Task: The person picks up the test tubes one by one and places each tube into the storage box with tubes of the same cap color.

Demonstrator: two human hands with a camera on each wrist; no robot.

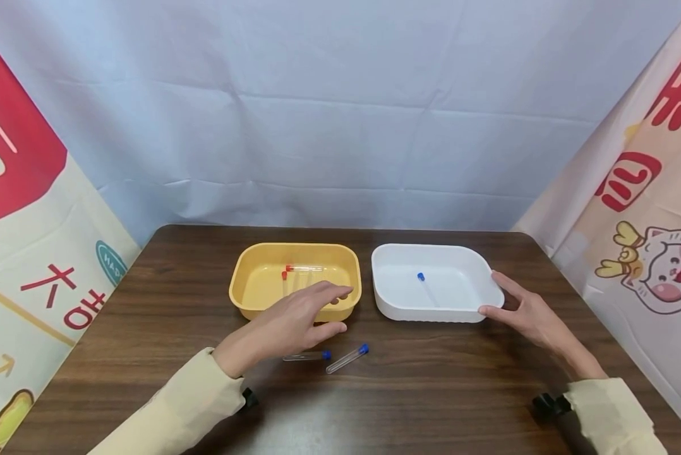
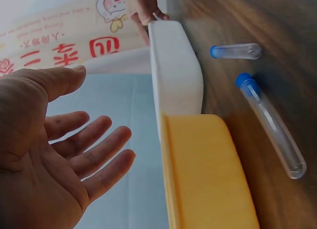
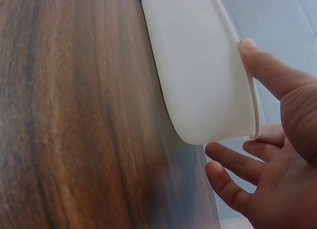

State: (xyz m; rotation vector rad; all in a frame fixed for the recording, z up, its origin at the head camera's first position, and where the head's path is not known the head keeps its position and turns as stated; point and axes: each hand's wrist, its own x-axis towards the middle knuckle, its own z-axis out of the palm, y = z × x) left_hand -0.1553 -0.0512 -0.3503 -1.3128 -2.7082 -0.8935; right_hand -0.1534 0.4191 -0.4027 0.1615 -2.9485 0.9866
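Observation:
My left hand [image 1: 301,316] hovers over the front of the yellow plastic basin [image 1: 239,297], thumb and fingers spread and holding nothing. In that basin lie several clear test tubes, among them a red-capped test tube [image 1: 309,268]; the hand hides part of them. Two blue-capped test tubes lie on the table before it, one test tube [image 1: 346,359] slanted and the other test tube [image 1: 306,356] nearly level. My right hand [image 1: 530,316] holds the right end of the white plastic basin [image 1: 420,314], its thumb [image 3: 270,70] on the rim. A blue-capped test tube [image 1: 428,289] rests inside.
The brown wooden table [image 1: 431,392] has its far edge close to a pale hanging cloth [image 1: 340,126]. Printed cloths hang at both sides. The two basins stand side by side with a narrow gap between them.

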